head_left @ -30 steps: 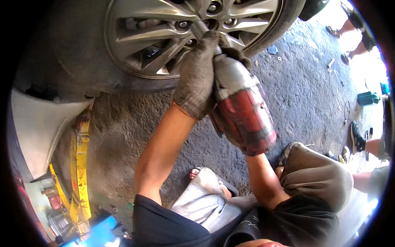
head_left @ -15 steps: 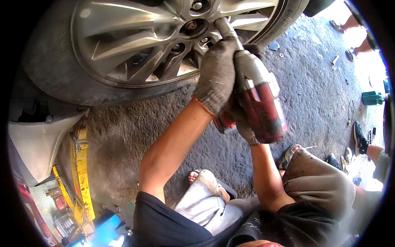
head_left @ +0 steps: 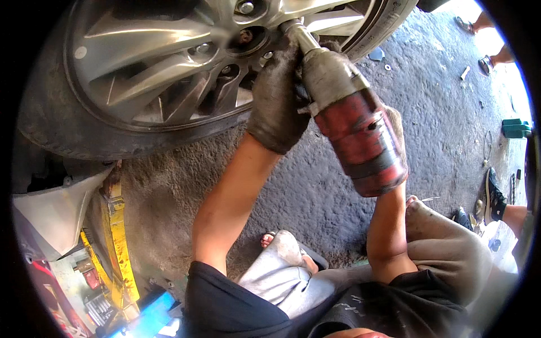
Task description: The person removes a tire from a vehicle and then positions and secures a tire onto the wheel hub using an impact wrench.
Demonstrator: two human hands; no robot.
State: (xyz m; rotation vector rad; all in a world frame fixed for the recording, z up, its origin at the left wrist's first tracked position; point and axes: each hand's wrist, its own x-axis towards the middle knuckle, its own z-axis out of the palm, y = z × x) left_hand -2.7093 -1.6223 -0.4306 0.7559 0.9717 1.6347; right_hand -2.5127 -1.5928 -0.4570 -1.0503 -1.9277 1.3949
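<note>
A red and grey impact wrench (head_left: 360, 129) points up and away, toward an alloy wheel (head_left: 152, 42). Its long socket (head_left: 304, 38) reaches into the wheel's hub area, right of the centre hole; the fit at the tip is hidden. My left hand (head_left: 276, 104), in a dark work glove, wraps the wrench's nose from the left and below, with fingertips showing on the far side. My right hand (head_left: 395, 127), also gloved, is closed behind the wrench body, which hides its fingers and the handle. Several lug nuts, one a shiny nut (head_left: 245, 7), show around the hub.
A yellow metal stand (head_left: 119, 242) rises at the left below the car's pale body panel (head_left: 56, 211). My bent legs (head_left: 445, 236) are close below. At right are a green box (head_left: 514, 128), another person's shoe (head_left: 494, 194) and small debris on the rough floor.
The wrench has turned, its rear end swinging slightly right, and its handle is now hidden. My right hand has moved from under the body to its right side. The wheel sits further left in view.
</note>
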